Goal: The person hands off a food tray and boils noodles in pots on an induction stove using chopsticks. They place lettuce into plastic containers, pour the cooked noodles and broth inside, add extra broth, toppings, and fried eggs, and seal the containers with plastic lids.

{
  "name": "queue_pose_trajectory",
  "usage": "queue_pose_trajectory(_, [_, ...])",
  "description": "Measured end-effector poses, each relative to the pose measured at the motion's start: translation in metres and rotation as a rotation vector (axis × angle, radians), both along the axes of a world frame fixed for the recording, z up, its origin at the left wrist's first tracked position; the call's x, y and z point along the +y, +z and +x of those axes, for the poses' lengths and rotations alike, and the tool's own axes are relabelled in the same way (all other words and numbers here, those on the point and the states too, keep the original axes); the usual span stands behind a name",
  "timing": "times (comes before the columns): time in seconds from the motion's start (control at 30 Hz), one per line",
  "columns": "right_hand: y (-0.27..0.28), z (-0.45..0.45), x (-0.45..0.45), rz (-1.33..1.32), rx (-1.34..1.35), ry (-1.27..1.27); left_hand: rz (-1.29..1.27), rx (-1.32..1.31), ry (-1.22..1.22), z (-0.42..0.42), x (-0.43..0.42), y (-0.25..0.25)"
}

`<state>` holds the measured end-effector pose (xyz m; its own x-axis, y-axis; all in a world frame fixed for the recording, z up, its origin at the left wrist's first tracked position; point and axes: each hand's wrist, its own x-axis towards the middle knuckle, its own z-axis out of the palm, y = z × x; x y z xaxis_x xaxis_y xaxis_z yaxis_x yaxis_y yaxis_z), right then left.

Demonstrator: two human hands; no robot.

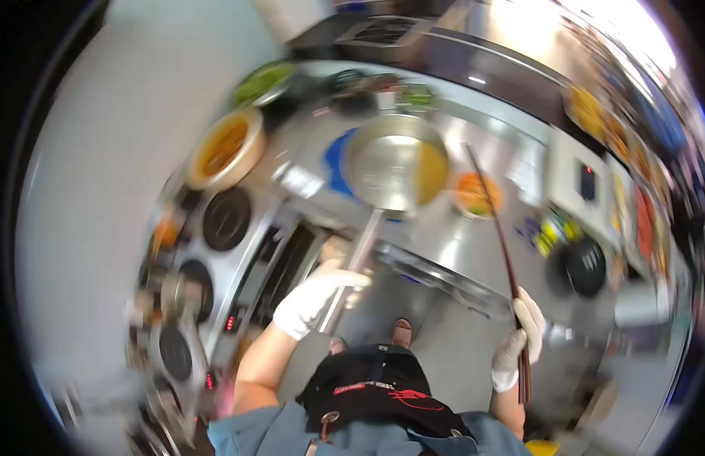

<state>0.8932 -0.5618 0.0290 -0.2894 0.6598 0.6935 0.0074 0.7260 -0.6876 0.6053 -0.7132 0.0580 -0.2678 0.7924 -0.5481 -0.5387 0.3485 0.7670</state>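
Note:
My left hand (322, 296), in a white glove, is wrapped round the long metal handle of a saucepan (383, 171). The pan is tilted, and yellowish liquid lies along its right side. A blue cloth or mat (337, 163) shows under and beside the pan. Also gloved, my right hand (526, 334) grips a pair of long brown chopsticks (498, 228) that point up and away. Their tips pass over a small bowl of orange food (475, 194) on the steel counter. Motion blur hides fine detail.
To the left are several round hot plates (226, 219), with a large bowl of orange-brown food (223, 148) behind them and a bowl of greens (263, 83) farther back. On the right sit a white scale-like device (580, 178) and a black round object (586, 266). A steel counter (455, 247) spans the front.

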Motion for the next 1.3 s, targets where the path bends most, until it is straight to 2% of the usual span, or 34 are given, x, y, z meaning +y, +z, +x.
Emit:
queue_pose_trajectory(0.13, [0.004, -0.083, -0.018, 0.046, 0.102, 0.396, -0.152, -0.03, 0.122, 0.003, -0.096, 0.033])
queue_pose_trajectory(0.23, [0.002, -0.144, -0.059, 0.069, 0.12, 0.649, -0.111, -0.023, 0.307, 0.013, -0.189, 0.015])
queue_pose_trajectory(0.3, [0.012, -0.191, -0.102, 0.239, 0.108, 0.82, -0.081, 0.037, 0.45, 0.017, -0.258, 0.017])
queue_pose_trajectory(0.37, [0.012, -0.226, -0.144, 0.228, 0.16, 0.945, -0.117, 0.034, 0.56, 0.027, -0.318, 0.024])
queue_pose_trajectory(0.43, [0.022, -0.277, -0.204, 0.292, 0.077, 1.044, -0.205, 0.081, 0.786, 0.035, -0.38, 0.023])
queue_pose_trajectory(0.47, [0.015, -0.288, -0.227, 0.231, 0.16, 1.113, -0.204, 0.082, 0.799, 0.038, -0.409, 0.023])
queue_pose_trajectory(0.53, [0.001, -0.345, -0.294, 0.259, 0.032, 1.229, -0.276, 0.089, 0.974, 0.041, -0.468, 0.02])
queue_pose_trajectory(0.57, [-0.008, -0.362, -0.326, 0.286, -0.055, 1.21, -0.275, 0.086, 0.975, 0.042, -0.497, 0.011])
queue_pose_trajectory(0.63, [-0.04, -0.411, -0.388, 0.362, -0.131, 1.235, -0.243, 0.109, 1.141, 0.034, -0.553, -0.013])
queue_pose_trajectory(0.7, [-0.084, -0.455, -0.439, 0.029, -0.389, 1.48, -0.259, 0.093, 1.177, 0.022, -0.599, -0.043])
queue_pose_trajectory(0.73, [-0.096, -0.475, -0.458, 0.029, -0.403, 1.482, -0.22, 0.078, 1.246, 0.017, -0.619, -0.059])
queue_pose_trajectory(0.8, [-0.116, -0.51, -0.491, 0.675, -0.492, 1.34, -0.161, 0.045, 1.34, 0.005, -0.651, -0.085])
queue_pose_trajectory(0.83, [-0.132, -0.528, -0.501, 0.824, -0.487, 1.315, -0.163, 0.034, 1.345, -0.002, -0.664, -0.099])
queue_pose_trajectory(0.9, [-0.152, -0.554, -0.52, 0.931, -0.483, 1.29, -0.062, -0.013, 1.409, -0.016, -0.683, -0.122])
queue_pose_trajectory(1.03, [-0.159, -0.579, -0.524, 0.999, -0.585, 1.346, 0.076, -0.15, 1.436, -0.042, -0.71, -0.165])
queue_pose_trajectory(1.1, [-0.145, -0.58, -0.525, 0.91, -0.725, 1.413, 0.178, -0.171, 1.482, -0.052, -0.712, -0.179])
queue_pose_trajectory(1.17, [-0.134, -0.582, -0.524, 0.987, -0.743, 1.388, 0.227, -0.192, 1.488, -0.058, -0.711, -0.185])
queue_pose_trajectory(1.23, [-0.121, -0.584, -0.515, 1.033, -0.716, 1.351, 0.196, -0.237, 1.523, -0.066, -0.709, -0.188])
queue_pose_trajectory(1.3, [-0.096, -0.578, -0.517, 0.937, -0.673, 1.261, 0.076, -0.152, 1.471, -0.068, -0.709, -0.189])
